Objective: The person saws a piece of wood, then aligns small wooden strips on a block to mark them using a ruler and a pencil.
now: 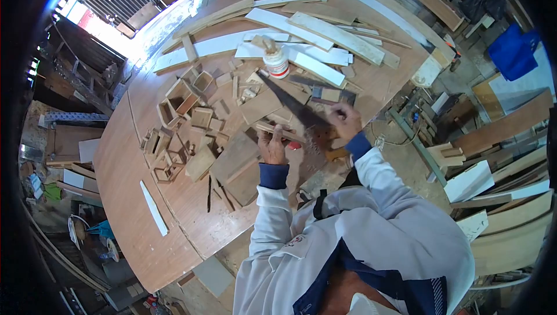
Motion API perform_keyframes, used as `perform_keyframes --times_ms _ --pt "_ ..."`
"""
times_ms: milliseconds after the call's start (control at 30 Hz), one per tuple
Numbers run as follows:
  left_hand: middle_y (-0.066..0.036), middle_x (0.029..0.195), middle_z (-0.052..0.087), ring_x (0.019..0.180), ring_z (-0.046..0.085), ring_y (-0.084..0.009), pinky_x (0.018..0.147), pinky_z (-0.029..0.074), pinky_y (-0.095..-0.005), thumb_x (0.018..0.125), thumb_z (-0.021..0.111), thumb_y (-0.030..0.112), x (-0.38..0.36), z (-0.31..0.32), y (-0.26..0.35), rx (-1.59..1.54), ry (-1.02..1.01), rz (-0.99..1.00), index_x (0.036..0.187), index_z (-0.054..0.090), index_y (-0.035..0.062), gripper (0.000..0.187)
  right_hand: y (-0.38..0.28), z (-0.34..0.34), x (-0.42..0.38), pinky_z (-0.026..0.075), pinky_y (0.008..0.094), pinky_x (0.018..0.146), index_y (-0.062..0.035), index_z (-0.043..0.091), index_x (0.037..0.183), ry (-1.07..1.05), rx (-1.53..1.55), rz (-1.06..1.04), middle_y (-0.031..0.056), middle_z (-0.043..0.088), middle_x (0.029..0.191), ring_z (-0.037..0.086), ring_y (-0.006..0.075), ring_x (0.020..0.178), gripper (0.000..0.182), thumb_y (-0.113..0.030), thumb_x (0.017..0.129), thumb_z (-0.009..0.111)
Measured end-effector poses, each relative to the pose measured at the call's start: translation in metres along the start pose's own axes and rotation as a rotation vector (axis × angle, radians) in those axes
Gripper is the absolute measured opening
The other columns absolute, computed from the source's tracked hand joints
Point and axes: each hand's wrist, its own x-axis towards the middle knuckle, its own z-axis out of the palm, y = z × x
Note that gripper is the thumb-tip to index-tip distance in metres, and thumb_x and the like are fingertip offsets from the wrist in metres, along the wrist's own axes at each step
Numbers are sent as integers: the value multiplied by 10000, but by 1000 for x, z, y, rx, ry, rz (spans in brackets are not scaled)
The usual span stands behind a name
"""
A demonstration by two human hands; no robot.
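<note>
My left hand (272, 145) is closed around a thin wooden strip (284, 133), which points to the right over the table's near edge. My right hand (346, 122) is curled, fingertips together; whether anything small is in it I cannot make out. Just beside and below it lies a handsaw (299, 109), its dark blade running up and left across the table and its wooden handle (335, 154) near the edge. A flat wooden board (237, 167) lies left of my left hand. Something small and red (294, 145) shows by the strip.
Small wooden box frames and offcuts (185, 103) cluster at left. A white glue bottle (275, 62) stands behind the saw. Long white and bare planks (313, 36) are stacked at the back of the table (122, 181). Timber (505, 181) and a blue bag (514, 52) are at right.
</note>
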Motion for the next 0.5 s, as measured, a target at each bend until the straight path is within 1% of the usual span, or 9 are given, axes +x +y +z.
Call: perform_keyframes --times_ms 67,200,267,300,367,400,433,467,500 --pt "-103 871 613 776 625 -226 683 552 -386 892 567 172 10 33 -13 -8 -33 -8 1060 483 43 228 29 -41 34 485 304 649 -34 616 853 49 -116 35 86 635 778 605 170 711 144 -172 818 637" --pt "-113 889 624 801 643 -248 679 548 -391 902 526 141 42 99 -55 30 -91 -92 1037 491 56 164 79 -111 93 475 280 619 -1 594 886 68 -300 34 76 629 731 592 151 651 137 -126 834 619" --pt "-112 892 625 811 646 -248 678 548 -386 903 520 142 56 133 -69 77 -123 -90 1039 494 55 163 89 -140 120 482 346 690 -36 607 889 114 -331 28 125 621 795 609 247 780 139 -163 835 589" --pt "-108 889 623 818 646 -245 672 548 -381 902 522 148 61 151 -74 14 -134 -149 1028 503 52 159 98 -152 137 482 346 690 -36 607 889 110 -325 30 125 621 795 609 247 780 139 -163 835 589" --pt "-104 886 621 826 645 -243 666 548 -376 902 524 154 73 169 -98 -51 -127 -207 1018 513 49 157 113 -172 166 450 362 847 -58 565 1046 48 -780 -283 144 574 1071 528 295 1030 302 -230 804 625" --pt "-102 882 618 832 644 -243 664 547 -375 897 533 155 80 178 -104 67 -194 -134 1007 521 47 154 110 -176 175 450 362 847 -58 565 1046 37 -771 -290 144 574 1071 528 295 1030 302 -230 804 625" --pt "-100 878 615 838 643 -244 662 547 -373 893 542 156 87 185 -109 189 -261 -58 996 529 45 152 105 -178 186 401 399 920 -81 501 1151 -4 -733 -174 140 488 1188 446 314 1125 456 -282 772 654" --pt "-104 872 607 830 640 -246 649 545 -376 883 557 164 85 192 -116 194 -214 -88 976 534 35 160 101 -179 195 352 436 993 -104 436 1256 -44 -694 -56 136 403 1305 364 334 1219 617 -334 739 683" --pt "-104 872 607 830 640 -246 649 545 -376 883 557 164 86 207 -111 202 -206 -83 976 534 35 160 93 -179 202 352 436 993 -104 436 1256 -49 -683 -59 136 403 1305 364 334 1219 617 -334 739 683"
